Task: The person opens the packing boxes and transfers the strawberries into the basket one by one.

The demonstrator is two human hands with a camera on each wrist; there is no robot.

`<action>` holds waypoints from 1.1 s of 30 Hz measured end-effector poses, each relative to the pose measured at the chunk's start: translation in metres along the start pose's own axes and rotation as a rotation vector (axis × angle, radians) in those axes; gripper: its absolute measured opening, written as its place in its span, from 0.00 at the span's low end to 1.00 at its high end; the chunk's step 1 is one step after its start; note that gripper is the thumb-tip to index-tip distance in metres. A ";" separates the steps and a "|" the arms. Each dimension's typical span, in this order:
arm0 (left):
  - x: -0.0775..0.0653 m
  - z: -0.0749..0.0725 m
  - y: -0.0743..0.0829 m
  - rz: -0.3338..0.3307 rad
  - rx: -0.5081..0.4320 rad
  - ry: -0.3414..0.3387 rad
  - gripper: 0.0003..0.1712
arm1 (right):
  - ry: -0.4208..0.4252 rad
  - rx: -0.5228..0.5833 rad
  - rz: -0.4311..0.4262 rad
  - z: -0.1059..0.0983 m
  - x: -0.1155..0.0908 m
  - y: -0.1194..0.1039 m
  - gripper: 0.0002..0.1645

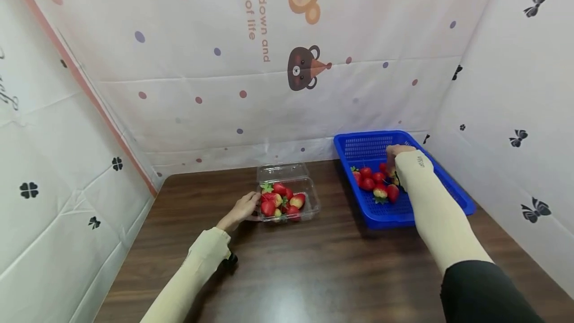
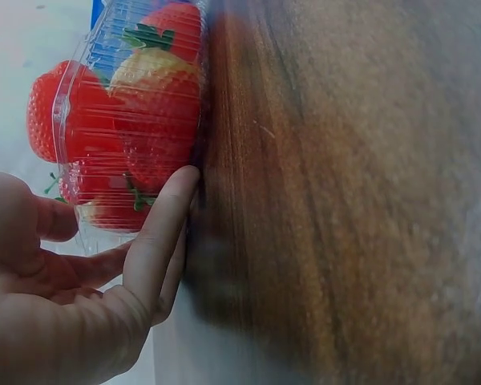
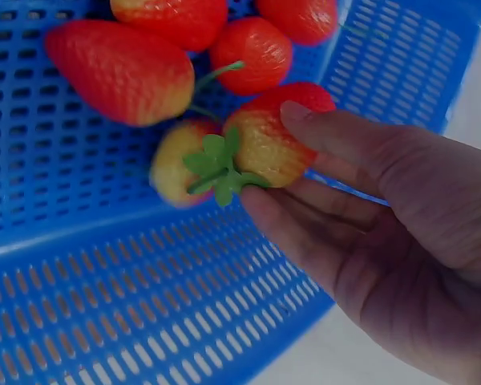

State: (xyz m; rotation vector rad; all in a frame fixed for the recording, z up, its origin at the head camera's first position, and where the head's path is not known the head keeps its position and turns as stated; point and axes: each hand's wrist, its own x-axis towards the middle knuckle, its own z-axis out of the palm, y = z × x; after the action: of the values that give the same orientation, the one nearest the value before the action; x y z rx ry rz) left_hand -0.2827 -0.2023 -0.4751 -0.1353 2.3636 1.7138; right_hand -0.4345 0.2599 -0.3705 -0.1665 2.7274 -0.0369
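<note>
A clear plastic clamshell box (image 1: 311, 208) with several strawberries (image 1: 279, 198) in it stands on the table, lid up at the back. My left hand (image 1: 242, 208) rests against its left end. In the left wrist view, one straight finger (image 2: 156, 233) lies along the box's side close to the tabletop, and other fingertips are near the end wall. Over the blue basket (image 1: 372, 218), my right hand (image 1: 394, 152) reaches in among more strawberries (image 1: 367, 183). There, the right wrist view shows thumb and fingers pinching a red and yellow strawberry (image 3: 276, 132) with green leaves.
The dark wooden table (image 1: 287, 263) extends in front of box and basket. A printed cloth (image 1: 215, 128) hangs along the back, with further cloth on both sides. The basket is close to the back and right cloths. A paler strawberry (image 3: 175, 164) touches the pinched one.
</note>
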 end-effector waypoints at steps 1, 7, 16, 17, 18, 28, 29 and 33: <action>0.000 0.000 -0.001 0.003 0.000 0.003 0.22 | 0.005 0.009 0.001 0.004 0.003 0.000 0.14; 0.002 0.003 0.001 0.020 -0.005 -0.005 0.21 | -0.025 0.047 0.004 0.012 0.007 0.001 0.15; 0.002 0.001 -0.002 0.022 -0.002 0.003 0.21 | 0.159 0.019 -0.230 -0.044 -0.015 -0.043 0.13; 0.002 0.001 -0.002 0.020 -0.001 0.006 0.21 | 0.194 0.014 -0.288 -0.054 -0.018 -0.054 0.13; 0.002 0.000 -0.002 0.015 -0.001 0.007 0.21 | 0.235 -0.006 -0.347 -0.063 -0.020 -0.066 0.14; 0.001 -0.003 0.003 0.014 0.000 -0.016 0.23 | 0.181 -0.232 -0.817 -0.049 -0.046 -0.201 0.13; 0.001 -0.003 0.003 0.010 0.001 -0.014 0.22 | 0.120 -0.247 -0.842 -0.038 -0.046 -0.211 0.14; 0.005 -0.002 -0.001 0.008 0.004 -0.007 0.23 | -0.085 -0.347 -0.852 0.007 -0.048 -0.242 0.18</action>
State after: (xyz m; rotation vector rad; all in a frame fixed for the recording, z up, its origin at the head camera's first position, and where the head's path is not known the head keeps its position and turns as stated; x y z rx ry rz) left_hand -0.2874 -0.2043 -0.4762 -0.1191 2.3653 1.7108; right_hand -0.3615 0.0260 -0.3457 -1.3639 2.3516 0.1975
